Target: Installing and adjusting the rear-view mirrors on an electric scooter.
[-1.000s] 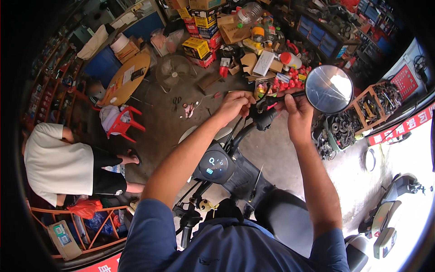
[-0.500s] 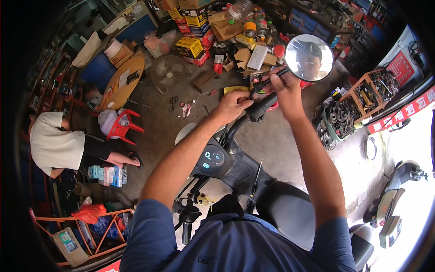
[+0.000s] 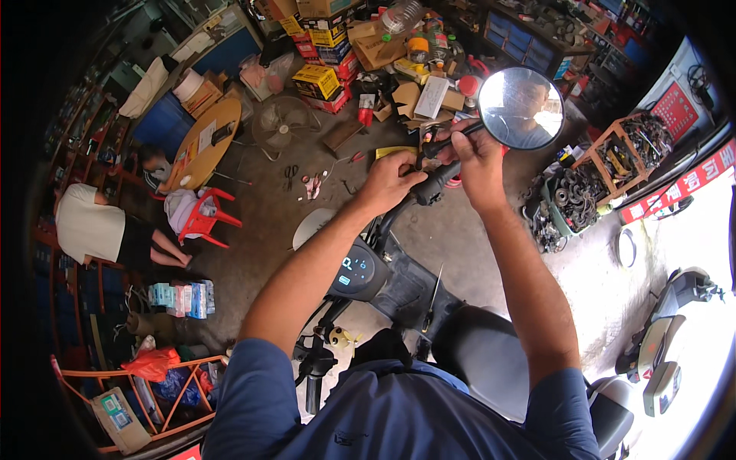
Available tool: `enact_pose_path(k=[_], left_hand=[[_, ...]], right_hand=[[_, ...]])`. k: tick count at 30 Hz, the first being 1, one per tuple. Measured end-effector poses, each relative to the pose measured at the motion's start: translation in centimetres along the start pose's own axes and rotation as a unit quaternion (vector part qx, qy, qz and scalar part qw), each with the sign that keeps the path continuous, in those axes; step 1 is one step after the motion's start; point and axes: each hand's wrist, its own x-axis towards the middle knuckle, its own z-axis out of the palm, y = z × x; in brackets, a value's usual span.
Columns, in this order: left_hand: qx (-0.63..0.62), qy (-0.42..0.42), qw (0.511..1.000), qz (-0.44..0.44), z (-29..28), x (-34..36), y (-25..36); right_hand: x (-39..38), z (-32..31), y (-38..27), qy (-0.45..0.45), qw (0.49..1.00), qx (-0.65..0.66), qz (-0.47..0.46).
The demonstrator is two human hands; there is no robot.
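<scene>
Two hands meet at the right handlebar of a dark scooter, and the round mirror (image 3: 520, 107) is the thing they work around. The mirror stands at the top of a thin black stem (image 3: 460, 135) that slants down and to the left toward the handlebar grip (image 3: 433, 186), so its long axis runs from the glass, upper right, to the mount, lower left. The right hand (image 3: 477, 159) is the nearer one: its fingers curl closed around the foot of the stem, just below and left of the mirror, with the glass lying up and to the right of that grip. The left hand (image 3: 389, 184) sits further left of the mirror, closed over the bar just inboard of the handlebar grip, touching it. Whether either hand also pinches a small tool is too small to tell.

Below and left of the mirror, the scooter's round display (image 3: 354, 273) glows blue on the dark front panel (image 3: 402, 287), and the seat (image 3: 491, 356) lies lower still, near the person's blue shirt.

Further out, left of the mirror, stacked cardboard boxes (image 3: 318, 34) and a floor fan (image 3: 279, 121) stand on the concrete floor (image 3: 261, 222). Far left of the mirror are a round yellow tabletop (image 3: 201, 144), a red plastic chair (image 3: 205, 218) and another person in a white shirt (image 3: 88, 226). Right of the mirror, a wooden crate (image 3: 625, 153) holds dark metal parts.
</scene>
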Motion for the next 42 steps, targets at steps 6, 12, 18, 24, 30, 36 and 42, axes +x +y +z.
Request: enact_pose_path(k=[6, 12, 18, 24, 30, 36, 42], left_hand=[[-0.009, -0.003, 1.000, -0.013, -0.4, -0.2, 1.6], [0.088, 0.028, 0.996, -0.020, -0.5, -0.2, 2.6], [0.052, 0.026, 0.998, 0.027, -0.8, -0.2, 1.5], [0.089, 0.026, 0.996, -0.009, -1.1, -0.5, 1.8], [0.042, 0.194, 0.979, -0.052, -3.2, -1.4, 6.0], [-0.024, 0.243, 0.969, -0.026, -0.7, -8.2, 13.1], [0.025, 0.227, 0.973, -0.019, 2.7, -20.3, 18.6]], right_hand=[[-0.2, 0.1, 0.0, 0.012, 1.000, 0.004, 0.014], [-0.4, 0.2, 0.1, 0.013, 1.000, -0.005, 0.006], [-0.6, 0.4, 0.2, 0.006, 1.000, -0.002, -0.013], [-0.9, 0.0, 0.3, 0.005, 0.999, -0.011, -0.034], [-0.8, 0.1, 0.5, -0.049, 0.998, -0.020, -0.040], [0.0, -1.3, 1.0, -0.133, 0.991, 0.006, 0.004], [-0.5, -3.2, 1.2, -0.194, 0.981, 0.007, -0.013]])
